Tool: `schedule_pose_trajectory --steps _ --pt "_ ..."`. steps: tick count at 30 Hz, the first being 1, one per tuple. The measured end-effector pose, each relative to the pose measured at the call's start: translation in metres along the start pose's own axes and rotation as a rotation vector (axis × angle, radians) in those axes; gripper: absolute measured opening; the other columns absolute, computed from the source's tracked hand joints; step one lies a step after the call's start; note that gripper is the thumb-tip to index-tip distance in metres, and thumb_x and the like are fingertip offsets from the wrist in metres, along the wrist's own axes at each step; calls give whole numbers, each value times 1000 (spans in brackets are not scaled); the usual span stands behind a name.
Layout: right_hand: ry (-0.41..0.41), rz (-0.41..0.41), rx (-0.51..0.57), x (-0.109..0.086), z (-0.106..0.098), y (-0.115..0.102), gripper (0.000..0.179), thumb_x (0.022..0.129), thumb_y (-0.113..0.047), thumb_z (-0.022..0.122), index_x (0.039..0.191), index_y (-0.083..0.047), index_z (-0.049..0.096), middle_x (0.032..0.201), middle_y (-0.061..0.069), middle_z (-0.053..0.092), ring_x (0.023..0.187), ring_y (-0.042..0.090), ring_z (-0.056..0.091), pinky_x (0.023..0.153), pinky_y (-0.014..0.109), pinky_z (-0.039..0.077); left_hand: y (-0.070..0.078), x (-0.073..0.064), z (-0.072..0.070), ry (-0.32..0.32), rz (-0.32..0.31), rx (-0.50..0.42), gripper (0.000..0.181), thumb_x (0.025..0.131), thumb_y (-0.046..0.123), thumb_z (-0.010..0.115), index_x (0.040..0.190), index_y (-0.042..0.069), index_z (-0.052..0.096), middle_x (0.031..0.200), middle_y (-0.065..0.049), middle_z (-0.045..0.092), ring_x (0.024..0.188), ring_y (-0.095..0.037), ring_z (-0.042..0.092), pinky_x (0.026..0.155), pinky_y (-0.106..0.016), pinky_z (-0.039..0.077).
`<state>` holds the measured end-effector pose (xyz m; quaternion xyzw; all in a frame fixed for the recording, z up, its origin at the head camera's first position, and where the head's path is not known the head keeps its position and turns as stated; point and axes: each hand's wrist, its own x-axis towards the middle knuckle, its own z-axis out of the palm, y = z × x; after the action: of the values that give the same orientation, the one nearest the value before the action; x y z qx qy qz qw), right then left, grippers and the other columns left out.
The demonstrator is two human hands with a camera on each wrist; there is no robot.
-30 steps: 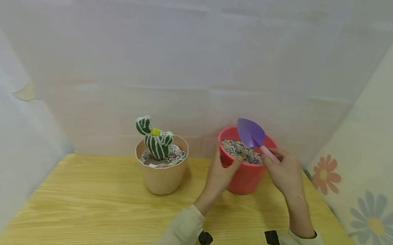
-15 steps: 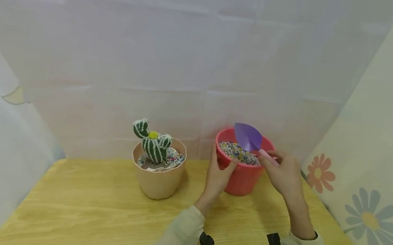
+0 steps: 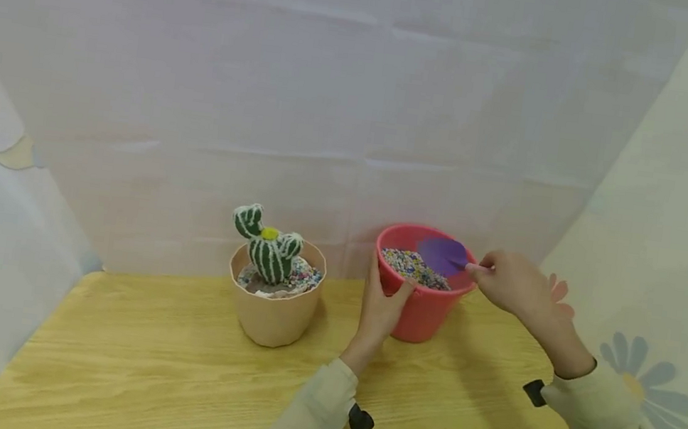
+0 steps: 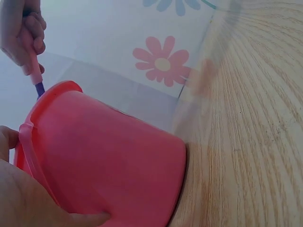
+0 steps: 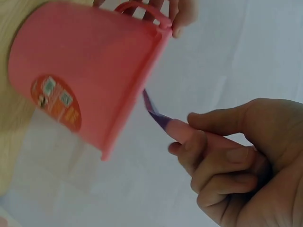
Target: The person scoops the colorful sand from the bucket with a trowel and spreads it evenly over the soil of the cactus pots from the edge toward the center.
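Purple trowel point(image 3: 449, 259) aslant, blade point(image 3: 439, 255) leftward into bucket point(image 3: 427, 316); right fingers point(image 5: 222, 163) clamp handle point(image 5: 182, 132), left fingers point(image 5: 183, 16) clamp bucket.

The head camera looks forward and down from well above, wide across the table point(image 3: 157, 370). Both wrist cameras sit close, tipped sideways, facing the side of the bucket point(image 3: 426, 314). All three views share the bucket and the trowel point(image 3: 441, 255).

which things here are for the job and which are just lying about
Job:
purple trowel
red bucket
coloured granules
likely beige pot and cactus, given similar granules inside

Only backdrop decoration:
blue flower
red flower
yellow moon
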<state>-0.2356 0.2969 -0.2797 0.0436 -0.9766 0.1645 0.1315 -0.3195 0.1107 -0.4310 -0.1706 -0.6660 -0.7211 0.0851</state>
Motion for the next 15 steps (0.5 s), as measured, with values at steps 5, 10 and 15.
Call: schedule_pose_trajectory --steps 5,10,15 --pt "-204 -40 -77 18 -21 1 46 100 -22 64 57 -16 50 50 -5 35 46 10 28 46 28 25 2 2 -1 2 3 -11 96 93 39 74 165 26 12 166 -1 24 146 -19 28 116 -43 29" --pt "-354 -17 -120 43 -36 2 38 95 -21 69 60 -10 64 50 -1 52 46 10 39 49 28 35 3 2 -2 2 -14 -5 97 93 41 74 166 25 12 165 -1 26 145 -20 31 115 -45 32" --pt "-448 87 -85 59 -46 1 34 89 -20 73 60 -9 61 50 -2 47 47 10 31 46 27 29 0 0 0 5 -20 5 96 93 42 73 165 28 12 165 0 25 146 -20 30 115 -45 31"
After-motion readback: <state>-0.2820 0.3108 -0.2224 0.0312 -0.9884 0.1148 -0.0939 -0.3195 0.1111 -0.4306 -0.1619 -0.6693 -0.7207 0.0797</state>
